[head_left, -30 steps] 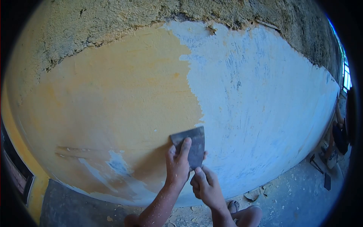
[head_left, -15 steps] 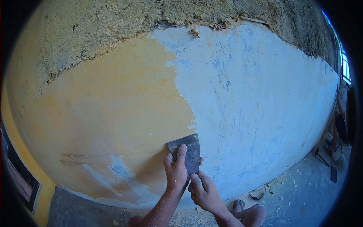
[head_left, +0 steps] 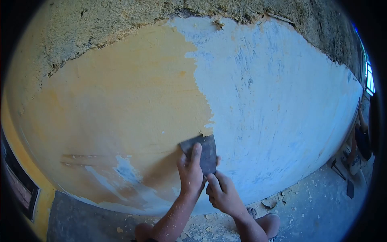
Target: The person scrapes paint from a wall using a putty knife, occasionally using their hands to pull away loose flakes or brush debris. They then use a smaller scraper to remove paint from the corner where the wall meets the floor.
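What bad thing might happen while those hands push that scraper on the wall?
The left hand's fingers press right on the scraper blade. If it slips off the yellow paint, they might graze the rough wall. The right hand grips just behind and could get jammed too. Chips could drop onto the bare foot below, near the flakes.

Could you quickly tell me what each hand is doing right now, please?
Left hand: closed on the scraper blade, one finger stretched along it.
Right hand: closed around the scraper's handle.
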Demonstrator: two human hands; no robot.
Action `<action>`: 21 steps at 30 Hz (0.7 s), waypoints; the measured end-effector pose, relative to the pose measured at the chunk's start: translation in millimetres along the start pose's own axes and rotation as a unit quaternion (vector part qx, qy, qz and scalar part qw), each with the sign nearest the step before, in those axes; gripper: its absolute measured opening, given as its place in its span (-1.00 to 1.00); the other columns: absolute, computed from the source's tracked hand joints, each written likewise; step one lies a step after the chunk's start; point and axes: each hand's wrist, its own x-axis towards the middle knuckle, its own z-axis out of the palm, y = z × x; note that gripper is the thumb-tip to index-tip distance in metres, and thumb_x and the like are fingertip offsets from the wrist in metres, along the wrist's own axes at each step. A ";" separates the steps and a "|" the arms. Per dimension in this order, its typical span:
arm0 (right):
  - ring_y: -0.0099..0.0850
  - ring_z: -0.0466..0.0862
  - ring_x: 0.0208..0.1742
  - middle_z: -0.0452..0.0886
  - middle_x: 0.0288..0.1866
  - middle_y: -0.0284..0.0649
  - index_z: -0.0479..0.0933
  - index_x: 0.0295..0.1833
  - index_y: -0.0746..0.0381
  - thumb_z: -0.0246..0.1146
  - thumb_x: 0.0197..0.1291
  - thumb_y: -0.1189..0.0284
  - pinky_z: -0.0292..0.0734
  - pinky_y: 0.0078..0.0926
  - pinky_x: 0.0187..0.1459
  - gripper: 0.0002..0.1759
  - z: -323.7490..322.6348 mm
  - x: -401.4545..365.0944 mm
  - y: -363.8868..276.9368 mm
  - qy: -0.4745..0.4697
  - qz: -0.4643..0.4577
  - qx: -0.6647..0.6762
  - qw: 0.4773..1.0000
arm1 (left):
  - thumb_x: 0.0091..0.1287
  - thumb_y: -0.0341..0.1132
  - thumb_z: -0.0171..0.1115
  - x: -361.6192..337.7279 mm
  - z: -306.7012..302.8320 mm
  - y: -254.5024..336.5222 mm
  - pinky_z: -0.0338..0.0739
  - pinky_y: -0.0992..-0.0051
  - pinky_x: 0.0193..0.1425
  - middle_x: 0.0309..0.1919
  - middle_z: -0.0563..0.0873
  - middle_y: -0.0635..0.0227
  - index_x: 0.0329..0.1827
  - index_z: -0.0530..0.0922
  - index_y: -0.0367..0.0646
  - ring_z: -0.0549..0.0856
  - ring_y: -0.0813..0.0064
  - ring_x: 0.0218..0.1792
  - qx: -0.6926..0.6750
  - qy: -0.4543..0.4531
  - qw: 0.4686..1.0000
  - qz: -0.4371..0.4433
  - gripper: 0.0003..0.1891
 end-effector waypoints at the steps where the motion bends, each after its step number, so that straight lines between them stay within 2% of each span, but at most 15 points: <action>1: -0.62 0.43 -0.61 0.44 -0.57 -0.35 0.42 -0.16 0.32 -0.04 0.55 0.26 0.36 -0.56 -0.55 -0.67 -1.0 5.0 -7.3 -0.005 -0.009 0.001 1.000 | 0.47 -0.13 0.18 7.7 6.6 6.6 0.72 0.38 -0.36 -0.35 0.71 0.18 -0.07 0.55 -0.35 0.74 0.37 -0.44 -0.001 0.002 1.000 -0.004 -0.64; 5: -0.62 0.42 -0.62 0.45 -0.57 -0.34 0.41 -0.20 0.34 -0.03 0.54 0.27 0.36 -0.54 -0.56 -0.65 -2.3 12.3 -45.4 -0.021 -0.037 0.027 0.999 | 0.46 -0.08 0.19 19.3 23.5 34.5 0.68 0.43 -0.36 -0.36 0.70 0.24 -0.08 0.56 -0.34 0.72 0.37 -0.46 -0.014 -0.015 1.000 0.015 -0.61; 7: -0.64 0.39 -0.63 0.41 -0.59 -0.38 0.40 -0.20 0.32 -0.04 0.55 0.26 0.33 -0.56 -0.58 -0.66 4.0 1.1 -24.5 0.002 -0.052 -0.015 0.999 | 0.45 -0.08 0.20 10.3 12.3 27.4 0.65 0.45 -0.39 -0.37 0.70 0.26 -0.09 0.57 -0.33 0.72 0.37 -0.47 0.008 -0.023 1.000 -0.005 -0.61; 8: -0.65 0.37 -0.63 0.37 -0.60 -0.42 0.39 -0.19 0.30 -0.04 0.55 0.25 0.30 -0.59 -0.59 -0.67 4.0 -5.1 -12.3 -0.013 -0.028 0.014 0.999 | 0.46 -0.09 0.20 1.3 7.3 20.3 0.65 0.45 -0.40 -0.38 0.70 0.25 -0.09 0.57 -0.35 0.72 0.38 -0.47 0.019 -0.005 1.000 -0.023 -0.61; 9: -0.65 0.37 -0.63 0.37 -0.60 -0.42 0.39 -0.19 0.30 -0.04 0.55 0.25 0.30 -0.59 -0.59 -0.67 1.1 -4.0 -14.7 -0.012 -0.036 0.014 0.999 | 0.46 -0.09 0.20 3.2 8.4 17.5 0.65 0.45 -0.40 -0.38 0.70 0.25 -0.09 0.57 -0.35 0.72 0.38 -0.47 0.019 -0.011 1.000 -0.017 -0.61; 11: -0.67 0.34 -0.64 0.33 -0.61 -0.45 0.40 -0.19 0.28 -0.04 0.55 0.26 0.27 -0.61 -0.60 -0.68 -1.3 -5.8 -14.9 -0.030 0.021 0.060 0.998 | 0.46 -0.10 0.20 1.9 5.8 12.4 0.65 0.44 -0.41 -0.38 0.70 0.23 -0.09 0.57 -0.36 0.71 0.39 -0.48 0.023 -0.017 1.000 0.006 -0.62; 13: -0.72 0.25 -0.67 0.28 -0.61 -0.48 0.37 -0.17 0.26 -0.06 0.56 0.26 0.19 -0.63 -0.64 -0.70 4.2 -0.6 -31.0 -0.019 -0.020 0.077 0.997 | 0.46 -0.12 0.20 11.6 17.8 24.1 0.67 0.43 -0.40 -0.39 0.70 0.21 -0.09 0.56 -0.37 0.72 0.39 -0.48 0.021 -0.003 1.000 -0.010 -0.62; 15: -0.71 0.24 -0.68 0.27 -0.61 -0.49 0.37 -0.14 0.25 -0.06 0.56 0.26 0.17 -0.64 -0.65 -0.71 -2.0 1.9 -42.0 -0.047 -0.003 0.107 0.993 | 0.46 -0.12 0.21 17.6 23.9 29.5 0.70 0.42 -0.39 -0.38 0.70 0.19 -0.09 0.57 -0.36 0.74 0.38 -0.46 0.009 -0.021 1.000 0.013 -0.63; 17: -0.71 0.24 -0.68 0.28 -0.60 -0.49 0.38 -0.15 0.25 -0.06 0.56 0.26 0.17 -0.64 -0.65 -0.71 -1.1 -7.7 -25.6 -0.041 0.001 0.090 0.995 | 0.45 -0.13 0.21 9.3 15.9 24.1 0.71 0.40 -0.37 -0.35 0.71 0.18 -0.10 0.57 -0.35 0.75 0.37 -0.44 0.008 -0.024 1.000 0.016 -0.64; 21: -0.70 0.25 -0.69 0.28 -0.61 -0.48 0.37 -0.18 0.23 -0.06 0.56 0.25 0.17 -0.63 -0.67 -0.70 -2.0 -3.3 -27.4 -0.035 0.017 0.070 0.997 | 0.46 -0.14 0.21 4.3 16.2 23.6 0.72 0.39 -0.38 -0.36 0.70 0.20 -0.13 0.56 -0.34 0.75 0.37 -0.45 0.017 -0.012 1.000 -0.011 -0.66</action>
